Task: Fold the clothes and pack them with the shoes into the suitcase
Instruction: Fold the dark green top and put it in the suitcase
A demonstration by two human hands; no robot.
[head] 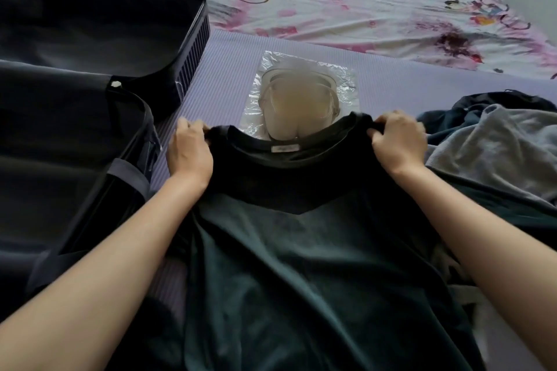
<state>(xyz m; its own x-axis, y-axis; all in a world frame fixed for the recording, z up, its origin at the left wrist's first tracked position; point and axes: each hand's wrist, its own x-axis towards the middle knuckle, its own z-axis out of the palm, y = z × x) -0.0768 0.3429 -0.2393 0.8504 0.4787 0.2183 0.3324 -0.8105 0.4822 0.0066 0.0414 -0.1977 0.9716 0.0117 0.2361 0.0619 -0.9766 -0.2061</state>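
A dark green T-shirt [301,265] is held by its shoulders over a purple ribbed mat [229,69] spread on a bed [452,48]. The left hand [188,149] is curled around the fabric beside the collar on the left. The right hand [398,141] is closed on the fabric at the right, with bunched cloth pinched between thumb and fingers. The neckline is stretched between the two hands, and a small pale label [284,148] is shown inside the collar. The body of the shirt is draped towards the camera between the forearms. An open dark suitcase [75,54] is laid at the left, its near half just beside the left hand. A pair of pale shoes [297,108], blurred in the picture, is seen in a clear plastic bag [346,78] on the mat just beyond the collar and is partly covered by it. A loose heap of grey and dark blue clothes [497,141] is piled at the right, near the right hand. Beyond the mat, the bed is covered by a pink and white cartoon-print sheet [361,3].
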